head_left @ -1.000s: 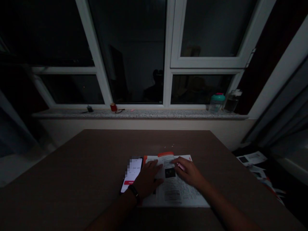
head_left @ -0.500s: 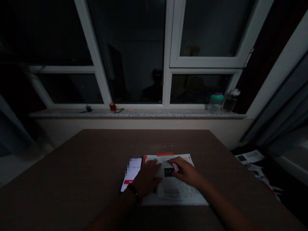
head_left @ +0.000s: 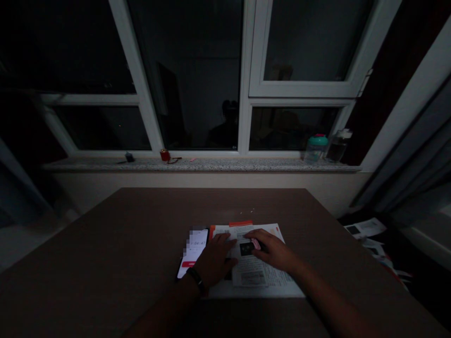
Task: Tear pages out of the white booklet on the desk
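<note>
Booklet (head_left: 255,258) flat on the brown table (head_left: 105,244), left hand (head_left: 214,259) lying open across its left edge, right hand (head_left: 273,251) closed on a small pink object (head_left: 256,244), too dark to identify, phone (head_left: 193,253) just left of the booklet, its screen partly pixelated.

Left hand (head_left: 214,260) flat on the open booklet (head_left: 260,281), black wristband (head_left: 196,277) on that wrist. Right hand (head_left: 273,251) pinches a small pink object (head_left: 256,244) on the booklet, beside a dark printed picture (head_left: 246,249). Lit phone (head_left: 192,253) just left of the booklet. Brown table (head_left: 105,244) under both. Two bottles (head_left: 326,148) on the window sill (head_left: 200,165), well beyond the booklet.
</note>
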{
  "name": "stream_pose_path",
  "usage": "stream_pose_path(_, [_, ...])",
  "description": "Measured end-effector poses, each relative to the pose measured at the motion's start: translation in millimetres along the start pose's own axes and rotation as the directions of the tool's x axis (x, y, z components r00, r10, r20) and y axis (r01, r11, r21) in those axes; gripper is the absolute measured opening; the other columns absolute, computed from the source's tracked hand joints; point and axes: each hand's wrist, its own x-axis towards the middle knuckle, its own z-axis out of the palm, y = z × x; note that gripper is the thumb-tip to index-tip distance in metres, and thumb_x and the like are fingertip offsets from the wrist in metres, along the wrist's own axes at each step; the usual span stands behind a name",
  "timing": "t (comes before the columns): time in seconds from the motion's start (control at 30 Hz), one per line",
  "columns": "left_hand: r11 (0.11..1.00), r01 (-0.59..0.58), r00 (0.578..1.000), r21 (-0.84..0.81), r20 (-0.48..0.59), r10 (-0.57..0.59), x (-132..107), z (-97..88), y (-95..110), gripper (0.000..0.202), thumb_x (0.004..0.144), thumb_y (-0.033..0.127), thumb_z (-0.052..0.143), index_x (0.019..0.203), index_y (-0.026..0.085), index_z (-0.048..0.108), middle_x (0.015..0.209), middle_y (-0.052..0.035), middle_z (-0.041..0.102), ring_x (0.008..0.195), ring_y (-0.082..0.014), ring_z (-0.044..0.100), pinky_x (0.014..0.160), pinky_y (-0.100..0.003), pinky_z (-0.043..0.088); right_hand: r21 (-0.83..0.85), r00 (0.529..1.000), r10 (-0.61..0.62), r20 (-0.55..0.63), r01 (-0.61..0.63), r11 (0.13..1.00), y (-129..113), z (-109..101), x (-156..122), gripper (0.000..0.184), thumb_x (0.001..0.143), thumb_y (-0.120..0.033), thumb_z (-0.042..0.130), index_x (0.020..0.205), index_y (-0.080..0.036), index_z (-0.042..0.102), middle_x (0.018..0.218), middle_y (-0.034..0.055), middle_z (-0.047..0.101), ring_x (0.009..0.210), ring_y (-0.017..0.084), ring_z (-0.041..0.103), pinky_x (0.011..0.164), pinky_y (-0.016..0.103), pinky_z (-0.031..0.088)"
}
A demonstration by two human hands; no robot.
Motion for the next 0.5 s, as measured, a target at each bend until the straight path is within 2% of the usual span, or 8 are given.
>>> stream_pose_path(0.5, [0.999,0.04,0.999,0.004,0.03,-0.04,1.6,-4.7,4.2,0.053,0.083,0.033,0.066,0.132,0.022,0.05,0.143,-0.0106,0.043,0.133,-0.0299,0.036,0.108,-0.048,0.031,-0.009,1.0,-0.019,-0.003,0.019,1.0,4.3,3.3,-0.5,0.045,0.082,-0.021,0.063,0.126,-0.023,0.055,0.123,0.0089,0.059,0.115,0.023,0.054,0.101,0.04,0.042])
